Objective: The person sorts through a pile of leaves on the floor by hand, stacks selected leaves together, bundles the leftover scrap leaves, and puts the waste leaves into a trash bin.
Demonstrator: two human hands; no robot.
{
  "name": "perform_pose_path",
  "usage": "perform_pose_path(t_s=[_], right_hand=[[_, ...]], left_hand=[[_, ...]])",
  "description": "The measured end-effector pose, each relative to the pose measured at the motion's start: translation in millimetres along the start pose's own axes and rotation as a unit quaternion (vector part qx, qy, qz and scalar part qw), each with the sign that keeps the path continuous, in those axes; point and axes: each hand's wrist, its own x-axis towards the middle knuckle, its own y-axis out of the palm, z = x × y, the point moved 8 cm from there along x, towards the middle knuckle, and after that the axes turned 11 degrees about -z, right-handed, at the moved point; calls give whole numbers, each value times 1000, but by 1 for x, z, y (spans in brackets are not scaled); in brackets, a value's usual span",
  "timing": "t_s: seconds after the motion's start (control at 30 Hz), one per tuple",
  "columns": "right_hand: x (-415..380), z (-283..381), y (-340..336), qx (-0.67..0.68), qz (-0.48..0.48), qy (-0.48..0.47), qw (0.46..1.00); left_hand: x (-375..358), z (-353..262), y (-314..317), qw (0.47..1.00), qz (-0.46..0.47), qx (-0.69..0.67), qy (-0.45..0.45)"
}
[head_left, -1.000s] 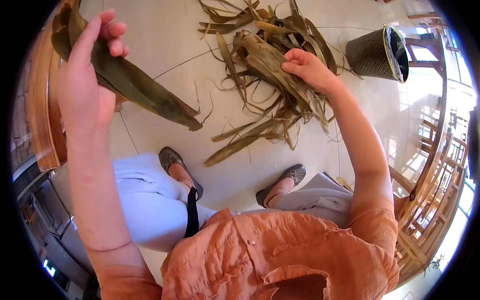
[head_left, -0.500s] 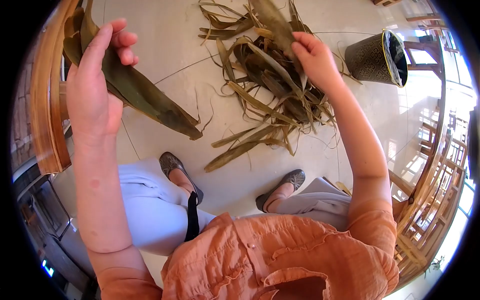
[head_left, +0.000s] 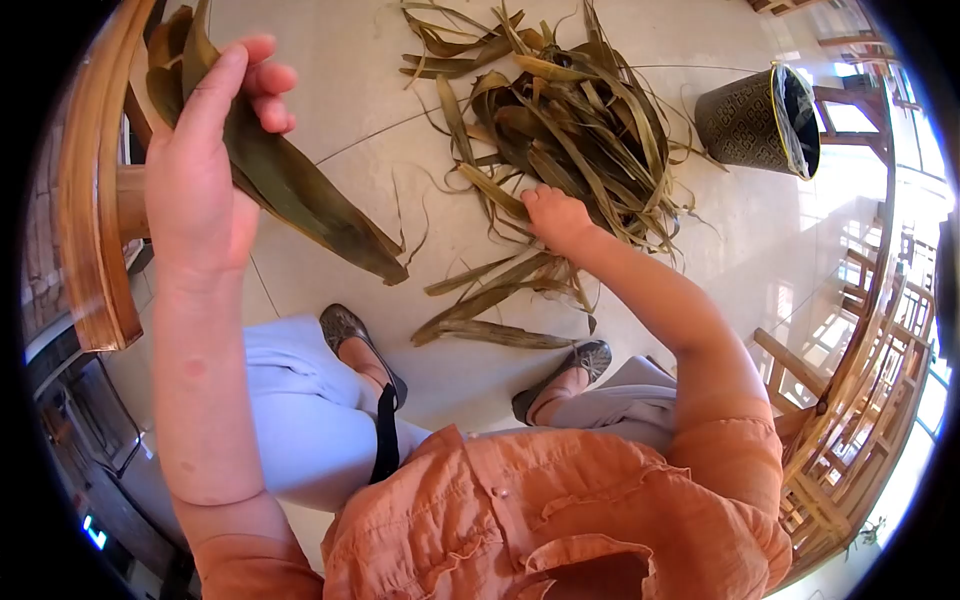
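Observation:
My left hand (head_left: pixel 205 165) is raised at the upper left, its thumb and bent fingers around several long, broad dried leaves (head_left: pixel 310 205). They are greenish brown and slant down to the right in overlapping layers. My right hand (head_left: pixel 557 218) is low at the near edge of a loose pile of dried leaves (head_left: pixel 600 120) on the floor. Its fingers are closed at the end of a narrow dried leaf (head_left: pixel 490 188); the fingertips are partly hidden. Several loose leaf strips (head_left: pixel 480 295) lie between the pile and my shoes.
A dark patterned wastebasket (head_left: pixel 745 120) with a gold rim and a plastic liner is at the upper right. Wooden furniture (head_left: pixel 100 200) borders the left, and a wooden lattice-backed bench (head_left: pixel 850 400) the right. My shoes (head_left: pixel 350 340) rest on the pale tiled floor (head_left: pixel 330 90).
My right hand has come down toward me, and the broad leaf it held over the pile is out of it. Another strip now lies near my right shoe. My left hand has barely shifted.

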Motion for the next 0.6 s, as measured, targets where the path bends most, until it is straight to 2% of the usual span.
perform_pose_path(t_s=[0.03,0.07,0.1,0.17,0.2,0.3,0.37,0.43,0.5,0.6], right_hand=[[6,-12,11,12,27,17,999],[14,-20,12,103,-14,19,994],[19,-23,5,200,-8,57,978],[33,-19,-40,380,9,126,917],[34,-7,-69,438,40,139,887],[40,19,-126,619,40,159,768],[46,35,-153,668,2,115,735],[48,50,-175,676,-47,103,729],[48,72,-193,699,-72,47,710],[39,106,-212,729,-73,30,680]], left_hand=[[0,0,1,1000,-1,1,0],[0,1,0,1000,-5,1,0],[0,1,-1,1000,-8,2,0],[1,2,-3,1000,-19,-1,2],[2,4,-3,1000,-27,10,-3],[5,13,0,998,-31,-11,-44],[6,19,3,995,-34,-34,-88],[6,25,7,989,-34,-59,-130],[3,32,9,981,-40,-84,-170],[1,39,12,972,-43,-112,-203]])
